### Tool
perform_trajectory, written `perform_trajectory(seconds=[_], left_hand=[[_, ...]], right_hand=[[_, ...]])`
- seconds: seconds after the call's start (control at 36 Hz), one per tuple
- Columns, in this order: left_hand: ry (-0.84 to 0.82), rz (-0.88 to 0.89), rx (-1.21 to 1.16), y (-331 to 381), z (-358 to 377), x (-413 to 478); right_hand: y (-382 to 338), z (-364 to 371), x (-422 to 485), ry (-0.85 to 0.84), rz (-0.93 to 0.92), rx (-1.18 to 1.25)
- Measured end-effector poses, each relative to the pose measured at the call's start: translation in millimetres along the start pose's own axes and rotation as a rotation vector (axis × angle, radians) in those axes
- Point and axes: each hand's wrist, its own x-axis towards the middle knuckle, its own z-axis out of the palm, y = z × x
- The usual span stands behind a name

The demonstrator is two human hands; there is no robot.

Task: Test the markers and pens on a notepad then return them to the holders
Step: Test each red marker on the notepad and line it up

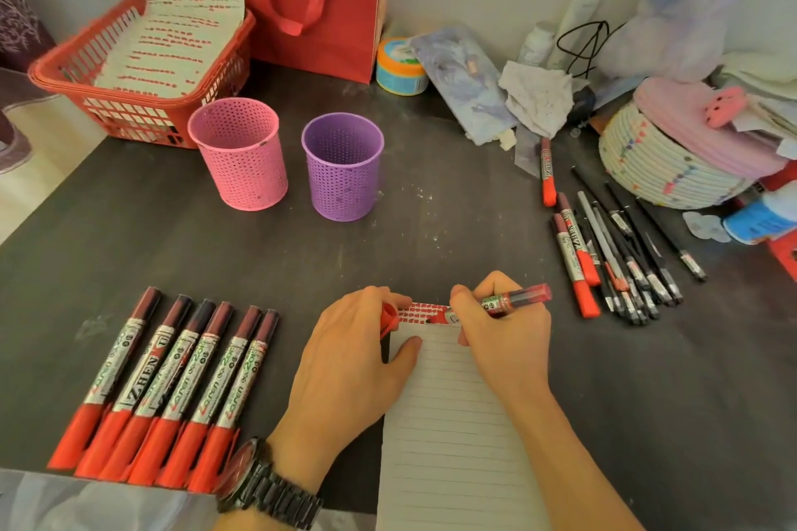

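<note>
– Red marker status?
– Right hand grips it, tip on notepad top edge, 6 o'clock. Left hand pinches the cap, thumb on the pad. Pink holder and purple holder at 11.

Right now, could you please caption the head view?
Right hand tests red marker on notepad; left hand holds its cap.

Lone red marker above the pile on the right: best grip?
Grip the lone red marker mid-barrel, on its printed label, coming straight down from above. It lies flat on the table, with bare surface along both long sides for fingers. Skip the ends: its red cap nearly meets the next marker, and the far end sits beside clutter.
</note>
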Motion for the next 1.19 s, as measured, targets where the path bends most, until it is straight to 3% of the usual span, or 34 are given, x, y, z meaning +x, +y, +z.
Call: perform_trajectory(seconds=[1.19], left_hand=[[0.012,0.030,-0.027,-3.3,2.1,1.2]], right_hand=[[2.1,0.3,2.1,-0.006,-0.023,-0.033]])
